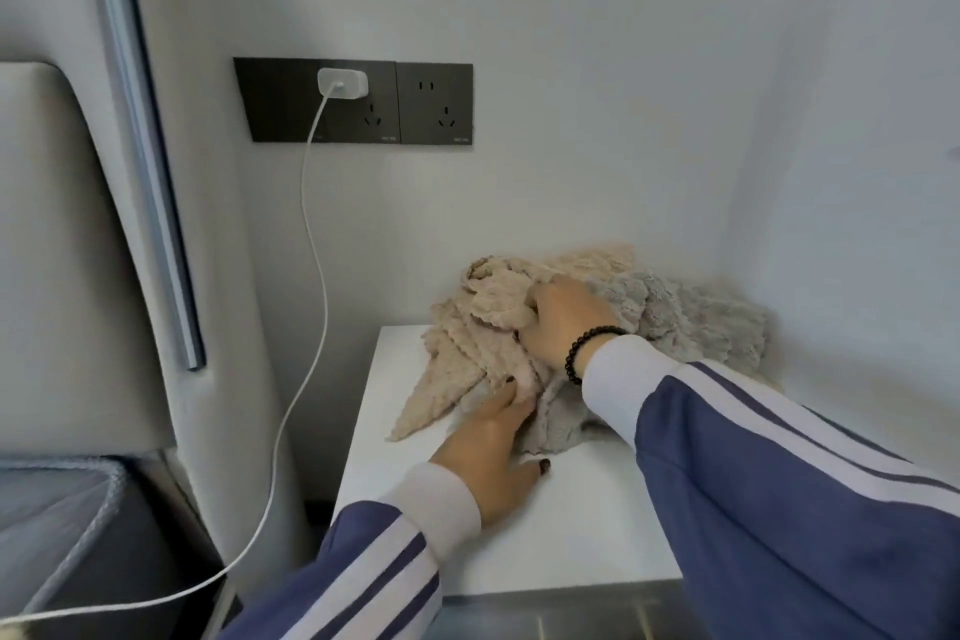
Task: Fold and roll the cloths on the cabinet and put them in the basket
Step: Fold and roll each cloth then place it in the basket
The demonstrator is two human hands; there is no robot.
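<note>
Right hand (558, 322) fingers curled into nubbly beige cloth (467, 348), left hand (491, 452) fingers pinching its lower fold, fluffy grey cloth (696, 322) bunched just right of the beige, both heaped on smooth white worktop (582, 535).

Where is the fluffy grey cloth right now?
In the head view, the grey cloth lies on the white cabinet in the wall corner, right of the beige cloth and partly under the right hand.
</note>
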